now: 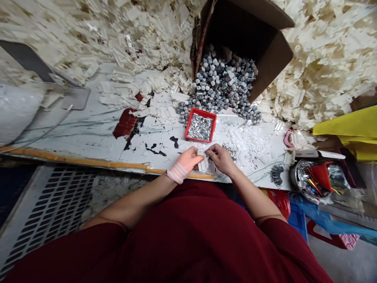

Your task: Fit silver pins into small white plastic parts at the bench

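My left hand [184, 164], in a pink-and-white striped glove, grips a white plastic part [202, 166] between thumb and fingers near the table's front edge. From the other side, my bare right hand [223, 160] has its thumb and forefinger pinched at the part's upper end. Anything small between those fingertips is too hard to make out. Just beyond both hands stands a red square tray [188, 137] holding many small silver metal pins [200, 126]. Tiny white plastic pieces [250, 138] lie scattered to the right, with more metal pins [229, 149] beside my right hand.
Grey-and-white cylindrical pieces [225, 80] spill from a tipped cardboard box [272, 59] behind the tray. Heaps of white plastic parts [141, 35] cover the back. A round metal container [296, 177] of odds and ends stands right; a grey stand [77, 98] is left.
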Motion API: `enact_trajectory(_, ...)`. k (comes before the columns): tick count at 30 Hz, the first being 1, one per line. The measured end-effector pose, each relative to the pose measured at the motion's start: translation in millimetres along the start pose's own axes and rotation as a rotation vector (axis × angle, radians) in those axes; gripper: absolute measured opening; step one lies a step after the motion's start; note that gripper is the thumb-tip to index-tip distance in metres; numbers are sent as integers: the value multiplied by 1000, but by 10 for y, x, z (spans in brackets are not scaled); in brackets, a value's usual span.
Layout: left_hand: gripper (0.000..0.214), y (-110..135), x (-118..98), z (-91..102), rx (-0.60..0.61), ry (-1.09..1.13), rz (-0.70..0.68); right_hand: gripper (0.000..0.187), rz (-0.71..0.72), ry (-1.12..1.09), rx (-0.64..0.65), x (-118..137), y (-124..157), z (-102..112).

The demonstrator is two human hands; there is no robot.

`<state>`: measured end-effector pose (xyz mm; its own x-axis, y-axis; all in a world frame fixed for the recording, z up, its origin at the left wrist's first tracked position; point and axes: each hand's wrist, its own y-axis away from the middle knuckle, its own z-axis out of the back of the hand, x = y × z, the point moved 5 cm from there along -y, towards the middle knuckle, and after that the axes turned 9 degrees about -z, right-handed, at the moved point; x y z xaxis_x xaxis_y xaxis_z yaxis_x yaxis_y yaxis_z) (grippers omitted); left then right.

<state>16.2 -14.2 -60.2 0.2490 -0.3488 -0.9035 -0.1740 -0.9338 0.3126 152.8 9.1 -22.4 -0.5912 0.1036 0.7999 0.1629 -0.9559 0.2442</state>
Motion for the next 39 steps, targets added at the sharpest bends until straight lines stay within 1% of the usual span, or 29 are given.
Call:
enact_trajectory(3, 27, 14, 23, 3, 11, 28, 35, 13, 37, 118, -16, 45, 48, -13)
enact_trajectory(5, 26, 23, 34, 6, 24, -17, 32, 11, 38, 161, -30, 30, 77, -22)
enact_trajectory(8, 25, 44, 31, 0, 64, -82, 10, 12, -28, 83, -11, -73, 102, -67)
enact_trajectory(10, 26, 59, 33, -6, 86, -78, 24, 15, -83, 16, 9, -155, 120, -120)
enact_trajectory(11, 26, 63, 37, -5, 92, -94, 36, 15, -91, 28, 0, -181, 132, -144)
enact_trajectory(14, 24, 51, 38, 25, 76, -272, 24, 12, -26, 221, -67, -180, 171, -210)
enact_trajectory(16, 23, 31, 27, 50, 48, -405, -8, 10, -9, 303, -64, -186, 171, -245)
enact_trajectory(17, 23, 22, 21, 57, 37, -438, -15, 11, -27, 284, -46, -209, 155, -247)
enact_trajectory(19, 24, 8, 16, 55, 30, -412, 0, 14, -77, 141, 40, -285, 87, -226)
enact_trajectory(21, 23, -6, 25, 31, 50, -286, 41, 22, -100, -35, 168, -368, -24, -182)
enact_trajectory(22, 24, -15, 33, 17, 61, -215, 59, 25, -101, -80, 192, -408, -96, -135)
enact_trajectory(23, 24, -26, 45, 7, 70, -158, 71, 26, -99, -71, 162, -450, -180, -67)
enact_trajectory(24, 24, -41, 61, 3, 75, -122, 76, 26, -94, -11, 75, -488, -270, 22)
enact_trajectory(26, 24, -76, 107, 18, 70, -114, 68, 20, -75, 202, -172, -532, -431, 198)
enact_trajectory(27, 23, -95, 134, 32, 63, -126, 57, 17, -63, 315, -263, -539, -496, 249)
enact_trajectory(28, 23, -112, 162, 46, 56, -139, 49, 15, -51, 409, -307, -544, -553, 270)
enact_trajectory(29, 23, -127, 188, 59, 50, -146, 42, 14, -42, 475, -315, -550, -599, 269)
enact_trajectory(31, 23, -148, 221, 78, 35, -155, 35, 12, -32, 516, -299, -563, -642, 256)
enact_trajectory(32, 23, -154, 222, 79, 29, -159, 33, 11, -38, 486, -294, -567, -634, 259)
enact_trajectory(34, 21, -154, 191, 68, 17, -176, 35, 11, -70, 311, -252, -572, -563, 266)
enact_trajectory(35, 20, -150, 162, 56, 12, -194, 35, 13, -85, 183, -200, -564, -505, 256)
enact_trajectory(37, 18, -135, 91, 24, 5, -241, 32, 18, -80, -46, -36, -497, -359, 191)
enact_trajectory(39, 18, -121, 27, -7, 3, -279, 19, 22, -45, -146, 109, -378, -203, 117)
